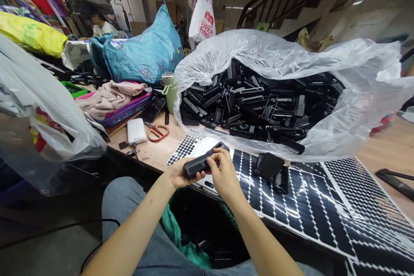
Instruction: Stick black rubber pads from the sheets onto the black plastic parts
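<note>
- The black part [198, 166], long and with a ribbed face, is held in the air between the two hands, above the near edge of the surface [158, 155].
- The left hand [180, 174] supports it: the lower-left end of the part rests on the palm, and the fingertips come out under its near edge.
- The right hand [223, 168] is at the other end. Its fingers bend over the part and the thumb presses near them, so the grasp is narrow. Whether some small thing is between these fingertips, I cannot tell.
- The part is tilted, with its slotted end pointing up and to the right, away from the body.
- Behind and to the right of the hands, a sheet [300, 198] with rows of dark stickers covers the surface; some small black pieces [271, 168] lie on it.
- Beyond the hands, a transparent bag [352, 73] stands wide at its mouth, full of black pieces similar to the held one.
- To the left, apart from the hands, are red-handled scissors [155, 128], and just beside them a white power bank [136, 131].
- A green bottle [171, 99] stands upright near the bag.
</note>
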{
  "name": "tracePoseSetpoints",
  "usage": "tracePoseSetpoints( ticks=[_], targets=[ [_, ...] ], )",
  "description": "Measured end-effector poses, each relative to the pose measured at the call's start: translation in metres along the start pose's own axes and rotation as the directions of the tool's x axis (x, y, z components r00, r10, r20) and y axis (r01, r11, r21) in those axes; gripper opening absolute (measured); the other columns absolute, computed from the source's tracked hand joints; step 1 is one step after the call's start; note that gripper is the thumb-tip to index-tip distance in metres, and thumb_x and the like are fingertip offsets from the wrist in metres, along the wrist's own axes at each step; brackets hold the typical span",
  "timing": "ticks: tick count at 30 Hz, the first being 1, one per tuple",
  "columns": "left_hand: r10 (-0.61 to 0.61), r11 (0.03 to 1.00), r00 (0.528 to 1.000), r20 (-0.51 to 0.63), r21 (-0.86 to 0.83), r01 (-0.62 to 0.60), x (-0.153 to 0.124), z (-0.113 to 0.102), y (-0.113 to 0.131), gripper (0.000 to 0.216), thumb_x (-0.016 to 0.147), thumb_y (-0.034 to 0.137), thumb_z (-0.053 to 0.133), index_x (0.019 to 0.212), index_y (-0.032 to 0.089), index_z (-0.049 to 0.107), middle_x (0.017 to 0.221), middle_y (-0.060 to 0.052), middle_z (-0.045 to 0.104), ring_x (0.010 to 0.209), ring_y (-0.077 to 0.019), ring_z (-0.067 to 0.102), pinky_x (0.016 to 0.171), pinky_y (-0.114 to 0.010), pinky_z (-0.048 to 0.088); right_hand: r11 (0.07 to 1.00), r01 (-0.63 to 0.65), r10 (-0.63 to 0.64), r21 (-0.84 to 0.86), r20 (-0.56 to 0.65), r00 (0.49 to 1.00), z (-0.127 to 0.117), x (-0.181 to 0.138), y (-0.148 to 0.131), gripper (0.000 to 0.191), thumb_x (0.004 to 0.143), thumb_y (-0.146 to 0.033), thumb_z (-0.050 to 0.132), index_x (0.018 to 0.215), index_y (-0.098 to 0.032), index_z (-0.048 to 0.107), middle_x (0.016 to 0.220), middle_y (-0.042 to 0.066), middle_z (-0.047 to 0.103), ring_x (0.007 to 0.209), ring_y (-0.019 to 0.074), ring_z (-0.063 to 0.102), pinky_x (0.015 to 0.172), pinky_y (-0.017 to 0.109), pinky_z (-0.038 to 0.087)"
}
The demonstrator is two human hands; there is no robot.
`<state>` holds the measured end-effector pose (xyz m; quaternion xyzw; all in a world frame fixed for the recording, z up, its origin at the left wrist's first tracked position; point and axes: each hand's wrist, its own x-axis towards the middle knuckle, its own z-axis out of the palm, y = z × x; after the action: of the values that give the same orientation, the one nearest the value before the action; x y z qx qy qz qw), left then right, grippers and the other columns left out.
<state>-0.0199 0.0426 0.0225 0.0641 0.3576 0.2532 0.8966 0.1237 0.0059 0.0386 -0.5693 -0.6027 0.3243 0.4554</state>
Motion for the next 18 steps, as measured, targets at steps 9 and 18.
tracePoseSetpoints(
  ticks=[9, 18],
  targets=[
    [-0.041, 0.999, 0.999, 0.023, -0.024, 0.041, -0.003, -0.003, -0.003, 0.031, 0.079, 0.020, 0.046, 0.106, 0.006, 0.050, 0.081, -0.015, 0.058, 0.059, -0.0134, 0.056, 0.043, -0.018, 0.045, 0.983, 0.028, -0.067, -0.180, -0.215, 0.974, -0.005, 0.001, 0.016, 0.041, 0.066, -0.040, 0.062, 0.099, -0.018, 0.051, 0.127, 0.013, 0.034, 0.121, 0.0279, 0.030, 0.098, 0.044, 0.026],
    [-0.128, 0.990, 0.991, 0.034, 0.068, 0.125, 0.001, -0.008, -0.003, 0.037, 0.080, 0.026, 0.047, 0.111, 0.006, 0.048, 0.096, -0.021, 0.059, 0.057, -0.0135, 0.057, 0.041, -0.019, 0.044, 0.994, -0.094, 0.102, -0.063, 0.142, 0.985, -0.024, 0.034, 0.041, 0.067, 0.047, -0.048, 0.072, 0.107, -0.024, 0.053, 0.117, 0.006, 0.045, 0.109, 0.0231, 0.043, 0.093, 0.037, 0.033]
  ],
)
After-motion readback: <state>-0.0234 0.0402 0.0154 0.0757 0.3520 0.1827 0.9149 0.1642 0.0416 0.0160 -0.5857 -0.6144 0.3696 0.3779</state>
